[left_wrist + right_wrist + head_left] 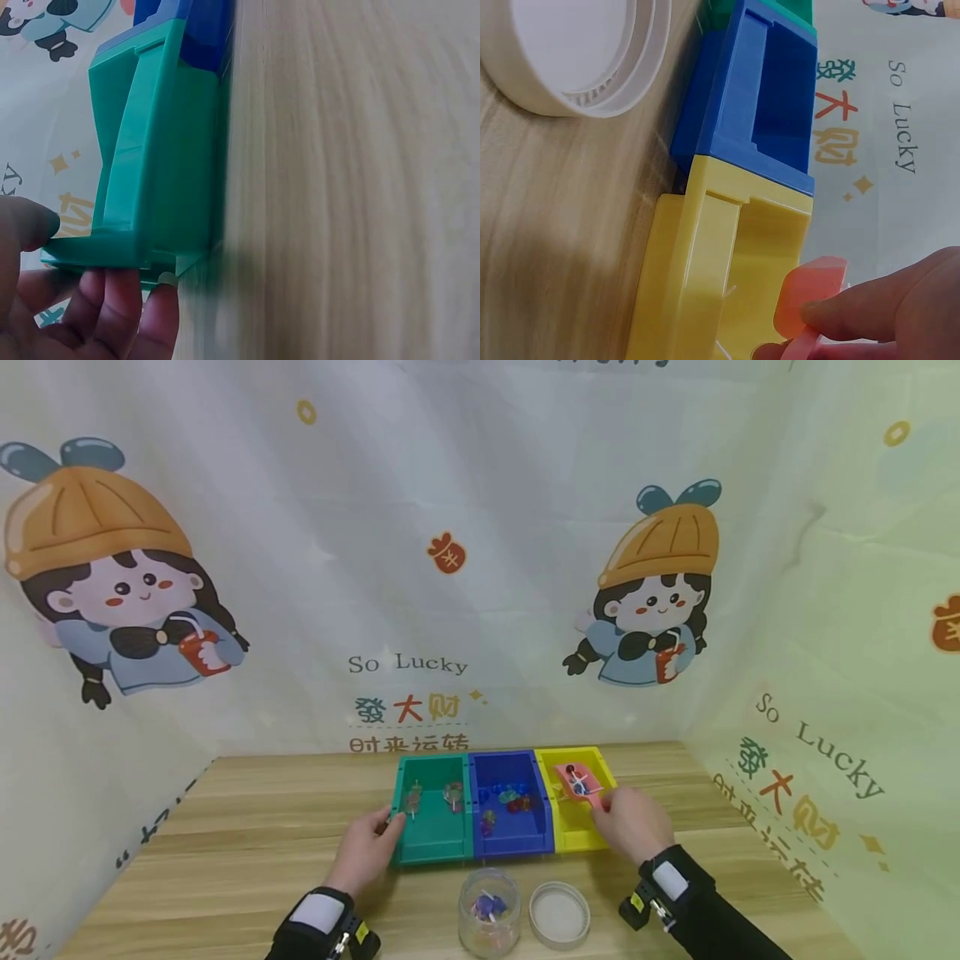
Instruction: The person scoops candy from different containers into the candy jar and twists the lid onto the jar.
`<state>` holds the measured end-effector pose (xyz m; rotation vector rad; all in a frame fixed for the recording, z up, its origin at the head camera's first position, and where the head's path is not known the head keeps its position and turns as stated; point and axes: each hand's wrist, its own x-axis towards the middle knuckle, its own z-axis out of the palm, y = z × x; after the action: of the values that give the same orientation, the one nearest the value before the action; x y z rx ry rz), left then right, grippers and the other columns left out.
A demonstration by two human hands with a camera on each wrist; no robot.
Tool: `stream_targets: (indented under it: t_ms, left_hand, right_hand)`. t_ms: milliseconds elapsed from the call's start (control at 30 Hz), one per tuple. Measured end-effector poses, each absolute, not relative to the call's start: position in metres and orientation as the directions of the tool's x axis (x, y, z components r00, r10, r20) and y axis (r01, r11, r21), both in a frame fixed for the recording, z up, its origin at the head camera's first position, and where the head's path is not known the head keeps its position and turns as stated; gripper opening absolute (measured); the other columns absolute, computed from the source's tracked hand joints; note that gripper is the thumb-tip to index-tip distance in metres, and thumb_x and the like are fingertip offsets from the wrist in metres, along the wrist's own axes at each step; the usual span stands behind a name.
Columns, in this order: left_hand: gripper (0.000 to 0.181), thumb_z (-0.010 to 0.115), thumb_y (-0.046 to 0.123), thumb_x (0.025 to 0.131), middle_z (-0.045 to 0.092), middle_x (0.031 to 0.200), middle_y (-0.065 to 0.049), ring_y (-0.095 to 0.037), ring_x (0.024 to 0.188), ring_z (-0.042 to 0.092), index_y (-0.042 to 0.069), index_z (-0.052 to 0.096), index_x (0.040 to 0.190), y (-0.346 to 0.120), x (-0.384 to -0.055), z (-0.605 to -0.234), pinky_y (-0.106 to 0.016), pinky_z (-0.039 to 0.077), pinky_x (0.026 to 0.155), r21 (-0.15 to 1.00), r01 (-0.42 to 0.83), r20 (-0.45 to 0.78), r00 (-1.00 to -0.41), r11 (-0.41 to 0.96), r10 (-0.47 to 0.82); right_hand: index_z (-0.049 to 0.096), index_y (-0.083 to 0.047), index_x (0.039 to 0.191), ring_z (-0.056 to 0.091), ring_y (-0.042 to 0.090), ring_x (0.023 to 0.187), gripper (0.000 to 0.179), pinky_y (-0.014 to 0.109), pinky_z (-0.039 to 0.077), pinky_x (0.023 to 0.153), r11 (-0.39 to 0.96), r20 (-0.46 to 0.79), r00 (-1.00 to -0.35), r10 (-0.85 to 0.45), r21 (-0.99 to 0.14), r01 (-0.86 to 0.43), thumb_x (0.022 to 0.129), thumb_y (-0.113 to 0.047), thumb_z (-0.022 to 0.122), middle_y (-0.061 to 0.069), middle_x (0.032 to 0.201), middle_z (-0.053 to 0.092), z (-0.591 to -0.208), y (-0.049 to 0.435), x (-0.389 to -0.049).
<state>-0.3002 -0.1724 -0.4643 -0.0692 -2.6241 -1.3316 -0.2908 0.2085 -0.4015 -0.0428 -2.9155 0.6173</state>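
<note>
My left hand (367, 850) grips the left wall of the green bin (435, 852), thumb at the rim and fingers curled outside it. In the left wrist view the green bin (142, 165) shows its front, with the fingertips under the side edge. My right hand (636, 823) pinches the handle of a pink scoop (588, 792) over the yellow bin (573, 839). Small dark pieces with white sticks, like mini lollipops (577, 779), lie on the scoop. From the right wrist, the scoop (814, 296) appears tilted above the yellow bin's opening, its load mostly hidden.
The blue bin (513, 843) joins the green and yellow ones; several small colored candies lie in the blue and green. In front stand a clear jar (489, 935) with a few lollipops inside and a round white lid (559, 916). A printed curtain (517, 610) hangs behind.
</note>
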Motion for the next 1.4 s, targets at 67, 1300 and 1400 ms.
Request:
stream_targets:
  t_ms: [67, 1300, 1400]
  left_hand:
    - [0.047, 0.060, 0.022, 0.113, 0.077, 0.108, -0.015, -0.024, 0.097, 0.068, -0.011, 0.062, 0.147, -0.173, -0.299, -0.464, -0.036, 0.056, 0.080, 0.794, 0.127, 0.195, -0.979, 0.595, -0.051]
    - [0.047, 0.071, 0.031, 0.108, 0.067, 0.115, -0.007, -0.015, 0.093, 0.060, 0.004, 0.066, 0.146, -0.154, -0.238, -0.447, -0.026, 0.051, 0.070, 0.874, 0.142, 0.139, -0.989, 0.464, 0.041]
    - [0.049, 0.072, 0.033, 0.107, 0.069, 0.116, -0.006, -0.015, 0.095, 0.062, 0.003, 0.066, 0.146, -0.150, -0.233, -0.450, -0.026, 0.053, 0.072, 0.881, 0.152, 0.134, -0.988, 0.448, 0.073]
  right_hand:
    - [0.078, -0.005, 0.090, 0.052, 0.019, 0.061, 0.024, 0.027, 0.034, 0.055, 0.913, 0.148, -0.987, 0.059, -0.409, -0.006, 0.103, -0.024, 0.071, 0.002, 0.066, 0.054, -0.403, 0.211, -0.289]
    - [0.077, 0.001, 0.128, 0.053, 0.018, 0.067, 0.029, 0.031, 0.039, 0.058, 0.906, 0.219, -0.976, 0.006, -0.415, -0.087, 0.106, -0.017, 0.069, 0.006, 0.086, 0.072, -0.394, 0.239, -0.252]
    - [0.076, 0.002, 0.130, 0.053, 0.019, 0.067, 0.031, 0.031, 0.039, 0.058, 0.904, 0.220, -0.976, 0.004, -0.418, -0.090, 0.106, -0.016, 0.069, 0.006, 0.086, 0.071, -0.393, 0.240, -0.251]
